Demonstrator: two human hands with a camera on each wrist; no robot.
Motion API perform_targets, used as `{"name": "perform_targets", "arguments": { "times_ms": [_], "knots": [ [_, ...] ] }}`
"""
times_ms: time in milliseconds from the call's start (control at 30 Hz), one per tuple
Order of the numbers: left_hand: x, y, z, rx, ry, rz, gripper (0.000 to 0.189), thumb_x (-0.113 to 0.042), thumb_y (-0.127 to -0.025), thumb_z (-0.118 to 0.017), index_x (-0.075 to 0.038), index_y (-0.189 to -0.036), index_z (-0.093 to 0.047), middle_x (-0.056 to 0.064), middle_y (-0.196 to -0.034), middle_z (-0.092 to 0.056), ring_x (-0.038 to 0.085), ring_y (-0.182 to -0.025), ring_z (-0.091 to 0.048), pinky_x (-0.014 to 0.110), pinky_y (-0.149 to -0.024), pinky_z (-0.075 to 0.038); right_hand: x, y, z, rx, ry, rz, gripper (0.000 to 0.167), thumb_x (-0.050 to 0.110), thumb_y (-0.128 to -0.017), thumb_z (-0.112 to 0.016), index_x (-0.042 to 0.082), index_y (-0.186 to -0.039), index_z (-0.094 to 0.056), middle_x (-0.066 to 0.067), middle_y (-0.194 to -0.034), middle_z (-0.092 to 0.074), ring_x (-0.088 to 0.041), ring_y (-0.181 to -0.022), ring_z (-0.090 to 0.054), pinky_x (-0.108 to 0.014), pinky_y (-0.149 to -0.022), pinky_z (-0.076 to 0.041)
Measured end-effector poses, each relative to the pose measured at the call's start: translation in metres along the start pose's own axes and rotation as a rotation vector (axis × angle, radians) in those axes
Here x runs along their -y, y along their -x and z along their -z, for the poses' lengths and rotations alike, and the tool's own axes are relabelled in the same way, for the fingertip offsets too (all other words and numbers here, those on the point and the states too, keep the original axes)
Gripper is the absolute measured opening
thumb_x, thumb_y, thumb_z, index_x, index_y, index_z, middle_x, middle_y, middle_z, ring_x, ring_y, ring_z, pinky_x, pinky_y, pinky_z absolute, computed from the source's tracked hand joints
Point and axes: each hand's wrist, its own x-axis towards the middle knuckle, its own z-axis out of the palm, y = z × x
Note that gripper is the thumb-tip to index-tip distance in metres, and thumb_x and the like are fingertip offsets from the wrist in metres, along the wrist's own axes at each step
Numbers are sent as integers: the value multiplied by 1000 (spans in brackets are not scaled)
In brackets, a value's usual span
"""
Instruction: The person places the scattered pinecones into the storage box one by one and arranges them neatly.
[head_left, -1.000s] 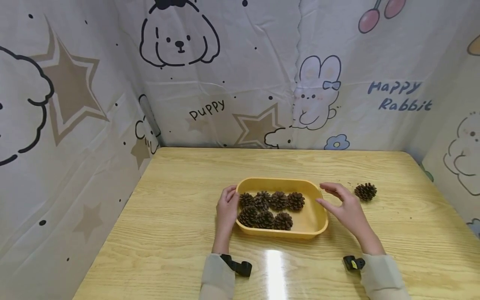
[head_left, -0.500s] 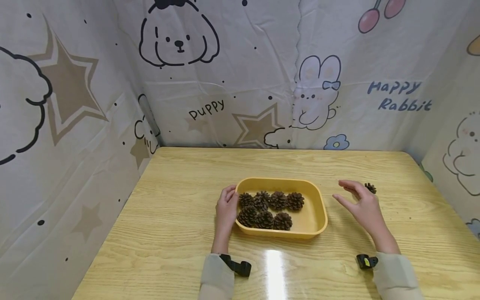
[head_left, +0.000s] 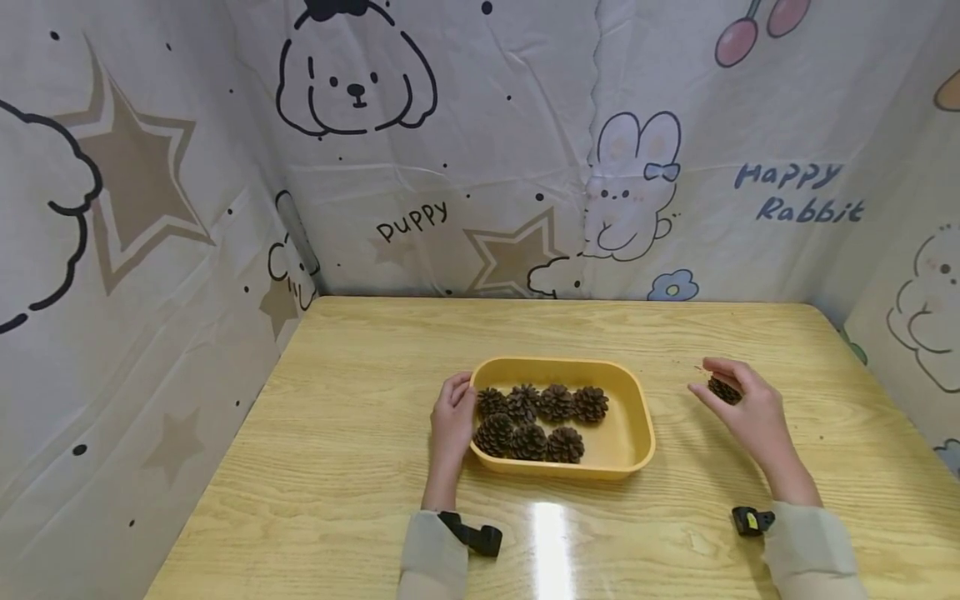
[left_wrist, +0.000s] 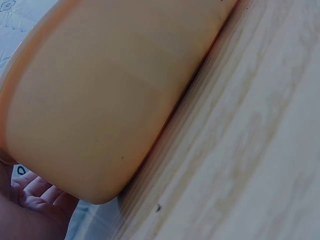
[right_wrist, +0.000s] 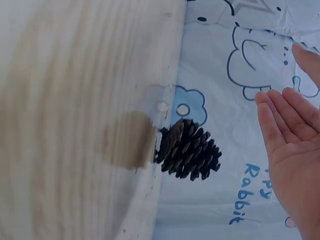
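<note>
My left hand (head_left: 452,418) grips the left end of a yellow plastic tub (head_left: 628,429), thumb at the rim and fingers along the outside wall. Several brown pine cones (head_left: 557,402) stand inside it in two rows, towards the left. To the right of the tub, my right hand (head_left: 757,418) is held over a single pine cone (head_left: 724,390), partly covering it in the head view. From the right wrist, that pine cone (right_wrist: 190,150) rests on the table, apart from the spread thumb and fingers.
The wooden table (head_left: 360,500) reaches back to a printed cloth (head_left: 487,167), which also hangs at both sides. Small brown crumbs lie near the single pine cone. A black wrist camera (head_left: 480,537) is strapped on each sleeve.
My right hand has moved right, away from the tub's right end to the single pine cone. My left hand and the tub have stayed in place.
</note>
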Motion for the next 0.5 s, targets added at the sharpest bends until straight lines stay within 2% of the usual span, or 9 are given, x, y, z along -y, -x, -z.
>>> {"name": "perform_targets", "arguments": {
  "times_ms": [167,300,433,500],
  "knots": [
    [-1,0,-1,-15,-1,15,33,-24,-99,-53,-16,-130,-59,11,-134,-63,28,-124,-60,45,-101,-51,-8,-1,5,-13,23,-31,45,18,-87,-74,-4,-124,-59,-25,-121,-64,34,-99,-36,10,-85,-29],
    [-2,0,0,-25,4,15,33,-23,-98,-54,-15,-130,-59,12,-134,-63,29,-122,-61,44,-101,-52,-14,-1,10,-9,36,-110,48,25,-90,-71,-2,-128,-57,-25,-125,-63,35,-97,-35,9,-84,-29],
    [-2,0,-1,-18,4,8,33,-24,-98,-54,-15,-130,-59,12,-134,-63,29,-122,-61,43,-100,-52,-20,0,16,-6,64,-203,52,34,-93,-66,2,-131,-55,-23,-128,-61,34,-94,-33,2,-81,-37],
    [-2,0,-1,-15,0,4,34,-24,-99,-53,-15,-130,-58,12,-134,-63,28,-122,-61,43,-100,-52,-23,0,19,-3,78,-235,54,38,-93,-64,3,-133,-54,-22,-130,-61,32,-94,-33,-6,-84,-45]
  ]
}}
